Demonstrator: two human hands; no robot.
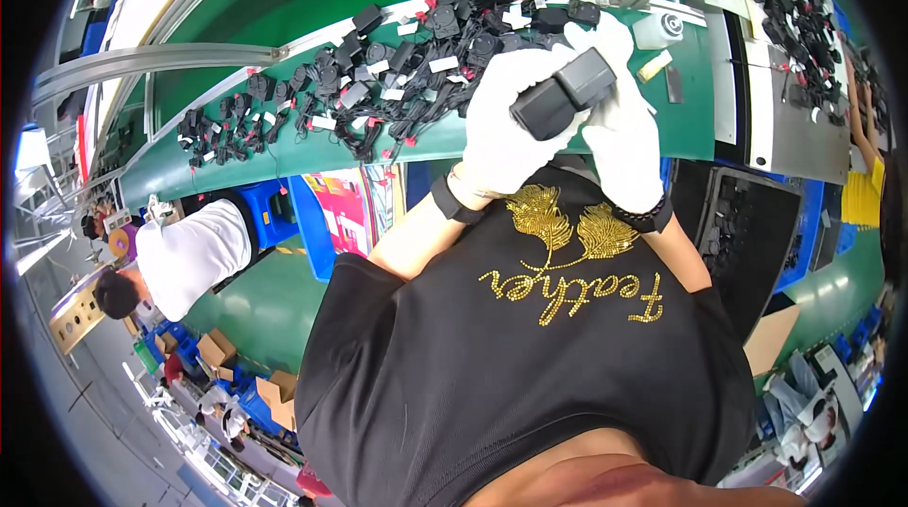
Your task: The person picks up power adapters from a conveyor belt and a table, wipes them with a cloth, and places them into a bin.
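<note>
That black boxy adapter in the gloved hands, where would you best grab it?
Probably across the black adapter's two long flat sides, coming in from its ends. It is a blocky body lying tilted, and the left hand and right hand already cup it from either side that way.

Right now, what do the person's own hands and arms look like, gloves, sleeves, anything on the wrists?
Both the left hand and the right hand wear plain white fabric gloves. Each wrist carries a black band just below the glove cuff. The forearms are bare; the black shirt has short sleeves and gold decoration.
</note>
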